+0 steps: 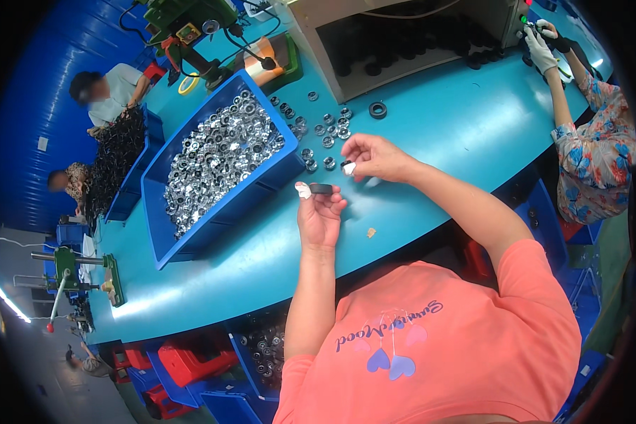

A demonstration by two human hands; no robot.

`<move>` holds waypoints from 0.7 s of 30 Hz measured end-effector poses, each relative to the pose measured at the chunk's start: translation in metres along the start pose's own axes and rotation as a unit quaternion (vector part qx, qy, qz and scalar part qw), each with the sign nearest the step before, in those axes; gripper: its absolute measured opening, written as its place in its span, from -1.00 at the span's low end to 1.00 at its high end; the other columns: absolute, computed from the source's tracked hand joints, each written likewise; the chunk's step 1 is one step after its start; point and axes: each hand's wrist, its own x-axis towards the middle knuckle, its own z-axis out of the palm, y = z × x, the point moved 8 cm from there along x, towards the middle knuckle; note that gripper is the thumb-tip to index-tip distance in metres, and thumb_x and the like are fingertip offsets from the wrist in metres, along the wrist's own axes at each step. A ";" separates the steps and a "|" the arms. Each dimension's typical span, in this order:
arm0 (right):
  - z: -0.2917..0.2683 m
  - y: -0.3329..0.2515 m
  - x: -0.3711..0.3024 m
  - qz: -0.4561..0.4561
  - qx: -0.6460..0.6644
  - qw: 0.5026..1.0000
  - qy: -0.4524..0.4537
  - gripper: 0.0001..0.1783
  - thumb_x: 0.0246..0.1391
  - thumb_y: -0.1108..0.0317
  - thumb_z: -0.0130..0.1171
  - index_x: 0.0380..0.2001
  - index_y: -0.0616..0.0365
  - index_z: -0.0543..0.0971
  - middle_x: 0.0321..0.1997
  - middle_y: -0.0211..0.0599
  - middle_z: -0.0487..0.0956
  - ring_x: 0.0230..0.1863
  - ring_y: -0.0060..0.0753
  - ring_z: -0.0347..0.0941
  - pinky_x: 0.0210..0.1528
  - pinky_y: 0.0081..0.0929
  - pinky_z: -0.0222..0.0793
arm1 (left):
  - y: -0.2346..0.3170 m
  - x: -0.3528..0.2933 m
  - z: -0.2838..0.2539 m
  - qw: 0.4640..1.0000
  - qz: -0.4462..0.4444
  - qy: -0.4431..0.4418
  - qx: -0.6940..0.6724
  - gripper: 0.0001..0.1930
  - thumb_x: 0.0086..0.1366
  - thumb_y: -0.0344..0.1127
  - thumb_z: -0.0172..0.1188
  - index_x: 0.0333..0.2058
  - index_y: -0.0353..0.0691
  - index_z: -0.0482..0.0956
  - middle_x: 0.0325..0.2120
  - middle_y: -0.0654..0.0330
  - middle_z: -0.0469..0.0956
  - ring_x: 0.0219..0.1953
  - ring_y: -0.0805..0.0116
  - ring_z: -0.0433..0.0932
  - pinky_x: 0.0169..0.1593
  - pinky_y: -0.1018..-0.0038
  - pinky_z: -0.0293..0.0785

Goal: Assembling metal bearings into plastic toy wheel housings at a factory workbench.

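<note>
My left hand (321, 219) is raised over the near part of the table, its white-wrapped thumb and fingers closed on a black ring (321, 189). Just right of it and a little farther off, my right hand (380, 158) pinches something small and dark at its fingertips, too small to name; that thumb also has a white wrap. Several clear round parts with dark centres (328, 163) lie loose on the table beyond my hands. Another black ring (378, 109) rests flat, farther off to the right.
A blue bin (222, 230) heaped with clear round parts stands left of my hands. Beyond it is a green press (191, 35). A pale open-fronted box (325, 71) holds dark parts at the back. Co-workers sit at far left and right; a gloved hand (540, 53) works there.
</note>
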 end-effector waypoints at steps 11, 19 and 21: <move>0.021 -0.029 -0.033 -0.184 -0.071 0.980 0.021 -0.63 0.00 0.45 0.48 -0.08 0.17 0.68 -0.10 -0.39 0.61 -0.10 -0.50 0.62 0.02 -0.48 0.59 | 0.012 -0.009 0.037 0.987 0.085 -0.057 0.120 -0.64 0.50 -0.05 0.16 0.12 -0.10 0.47 -0.13 0.18 0.64 -0.11 0.31 0.64 -0.04 0.34 0.62; 0.032 -0.044 -0.047 -0.274 -0.167 0.943 0.086 -0.75 -0.05 0.48 0.41 -0.24 0.14 0.65 -0.23 -0.36 0.60 -0.26 -0.47 0.63 -0.16 -0.49 0.60 | 0.009 -0.011 0.038 0.983 0.093 -0.039 0.155 -0.62 0.48 -0.17 0.22 0.17 -0.17 0.48 -0.08 0.23 0.60 -0.07 0.39 0.59 -0.02 0.43 0.55; 0.032 -0.046 -0.049 -0.289 -0.186 0.935 0.093 -0.75 -0.06 0.49 0.40 -0.25 0.13 0.65 -0.23 -0.35 0.59 -0.28 -0.45 0.63 -0.18 -0.49 0.60 | 0.008 -0.011 0.038 0.979 0.095 -0.033 0.177 -0.61 0.47 -0.21 0.23 0.18 -0.21 0.49 -0.08 0.21 0.59 -0.08 0.40 0.58 -0.02 0.46 0.54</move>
